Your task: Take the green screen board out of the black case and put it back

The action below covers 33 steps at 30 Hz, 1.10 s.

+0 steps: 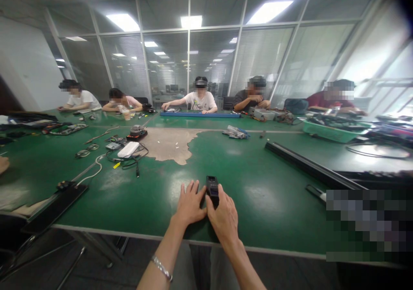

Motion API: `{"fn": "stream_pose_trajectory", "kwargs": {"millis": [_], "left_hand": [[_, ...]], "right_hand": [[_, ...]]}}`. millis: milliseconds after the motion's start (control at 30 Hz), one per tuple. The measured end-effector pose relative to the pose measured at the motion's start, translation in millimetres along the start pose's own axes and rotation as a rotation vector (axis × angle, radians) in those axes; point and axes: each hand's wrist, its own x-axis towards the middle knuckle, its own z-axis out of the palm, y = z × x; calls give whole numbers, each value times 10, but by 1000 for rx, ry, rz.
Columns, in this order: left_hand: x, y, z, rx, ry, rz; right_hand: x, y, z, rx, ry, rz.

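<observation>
A small black boxy device (212,186) stands on the green table (258,221) straight in front of me, close to the near edge. What kind of device it is I cannot make out; dark panels show on its top. My right hand (224,212) grips its near part, thumb on the left side and fingers on the right, hiding some of it. Flat on the table just left of the device lies my left hand (190,204), fingers spread, its thumb side close to the device. A silver bracelet (161,267) circles my left wrist.
Left stand a white box with cables (128,149) and a long black panel (56,208). Right lie a long black bar (309,165) and a green basket (335,131). Grey gloves (235,132) and a blue bar (200,115) lie farther back. Several people sit across.
</observation>
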Motion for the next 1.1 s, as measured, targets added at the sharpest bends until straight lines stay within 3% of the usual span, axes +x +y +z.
{"fn": "stream_pose_trajectory", "kwargs": {"millis": [267,433,667,1100], "left_hand": [[24,-9,10,-9,-23,-9],[22,-4,4,-17,-20,2],[26,-13,27,2,-11,4],[40,-14,48,15,-16,3]], "right_hand": [[270,-85,-288,160,57,116],[418,151,-458,123,155,142],[242,532,-378,2,44,198],[151,644,-279,5,-14,175]]}}
